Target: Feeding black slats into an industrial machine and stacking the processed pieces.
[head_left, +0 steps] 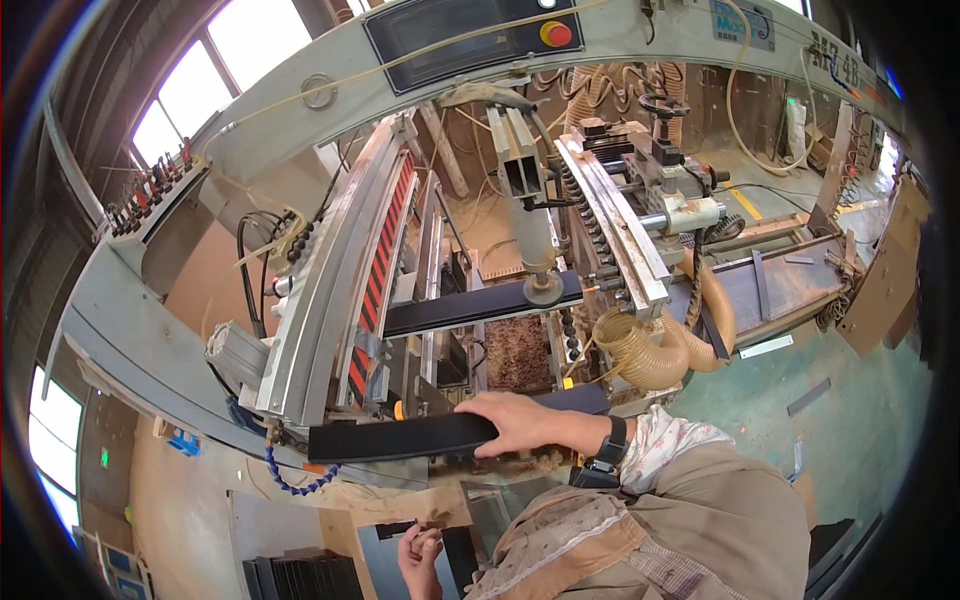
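Observation:
A long black board (385, 440) lies across the near side of a boring machine, and my right hand (515, 422) is closed over its middle. Its right end reappears past my wrist, which wears a dark watch (608, 448). Lower down, close to my body, my left hand (420, 560) has its fingers pinched; a small dark bit shows at the fingertips, too small to name. Farther in, a second black board (460, 308) spans the machine under the round pad of a vertical clamp (543, 290).
Several black boards (300, 578) stand stacked at the lower left. A blue segmented nozzle (300, 487) hangs below the near board's left end. A ribbed hose (650, 350) bulges at the right. Overhead runs a control panel (460, 40) with a red button (556, 36).

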`<state>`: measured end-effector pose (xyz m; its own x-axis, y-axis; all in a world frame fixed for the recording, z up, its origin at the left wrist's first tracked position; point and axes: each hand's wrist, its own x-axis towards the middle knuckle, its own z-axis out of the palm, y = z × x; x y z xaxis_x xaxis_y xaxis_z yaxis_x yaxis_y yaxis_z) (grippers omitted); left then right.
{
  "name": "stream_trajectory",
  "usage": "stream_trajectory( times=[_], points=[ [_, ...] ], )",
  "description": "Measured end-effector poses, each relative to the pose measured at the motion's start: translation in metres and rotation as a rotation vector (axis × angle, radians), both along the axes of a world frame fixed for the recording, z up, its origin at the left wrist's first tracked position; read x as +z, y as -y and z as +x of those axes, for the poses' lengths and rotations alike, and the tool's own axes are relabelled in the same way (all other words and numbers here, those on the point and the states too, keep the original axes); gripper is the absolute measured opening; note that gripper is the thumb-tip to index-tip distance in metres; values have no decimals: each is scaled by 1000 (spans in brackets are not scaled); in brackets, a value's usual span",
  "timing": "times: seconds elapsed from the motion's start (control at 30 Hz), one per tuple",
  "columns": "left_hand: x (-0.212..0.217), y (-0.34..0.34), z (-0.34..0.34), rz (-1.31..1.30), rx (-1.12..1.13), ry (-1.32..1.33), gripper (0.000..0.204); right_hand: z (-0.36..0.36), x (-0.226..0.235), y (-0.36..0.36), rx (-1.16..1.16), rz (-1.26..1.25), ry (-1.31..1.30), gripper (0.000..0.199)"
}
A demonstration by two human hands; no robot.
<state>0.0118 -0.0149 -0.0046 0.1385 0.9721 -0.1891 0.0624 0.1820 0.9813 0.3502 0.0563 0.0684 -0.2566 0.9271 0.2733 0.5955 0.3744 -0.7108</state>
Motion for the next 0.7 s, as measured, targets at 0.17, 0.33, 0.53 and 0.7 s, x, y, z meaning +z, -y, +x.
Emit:
stream_trajectory(
  times=[0.17, 0.33, 0.53, 0.7],
  points=[
    [-4, 9, -7, -45, 9, 29, 39, 27, -3, -10, -163, 91, 129, 66],
    [-18, 9, -8, -52, -8, 87, 39, 54, -7, -20, -328, 124, 251, 66],
    [-39, 0, -4, -112, 16, 124, 36, 74, -9, -50, -445, 156, 355, 55],
    [-44, -15, 4, -168, -71, 100, 33, 77, -15, -74, -498, 67, 430, 57]
  ],
)
